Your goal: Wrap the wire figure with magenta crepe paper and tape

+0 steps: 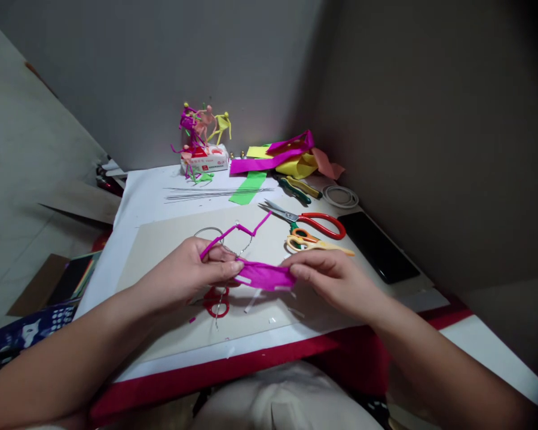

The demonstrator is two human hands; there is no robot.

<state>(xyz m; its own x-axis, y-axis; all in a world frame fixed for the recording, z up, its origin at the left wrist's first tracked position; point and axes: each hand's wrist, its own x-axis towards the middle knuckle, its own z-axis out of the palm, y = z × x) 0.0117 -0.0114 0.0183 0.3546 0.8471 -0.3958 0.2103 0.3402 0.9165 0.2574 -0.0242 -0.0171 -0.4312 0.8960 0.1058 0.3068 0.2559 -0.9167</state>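
A strip of magenta paper (pixel 266 275) is stretched between my two hands above the board. My left hand (pixel 206 266) pinches its left end, together with a bent wire frame (pixel 253 232) partly wrapped in magenta that rises in a zigzag. Bare twisted wire hangs from the frame and shows again below my left hand. My right hand (pixel 327 275) pinches the strip's right end between thumb and fingers. Behind my left hand lies red-handled scissors (pixel 217 303), partly hidden. Small paper scraps (pixel 272 321) lie below the strip.
Red-handled scissors (pixel 323 224), orange-handled scissors (pixel 318 243), pliers (pixel 298 190), a wire coil (pixel 341 196) and a black phone (pixel 379 248) lie to the right. Toward the back are thin wires (pixel 206 194), coloured paper strips (pixel 260 165) and small figures (pixel 205 125) on a box (pixel 210 161).
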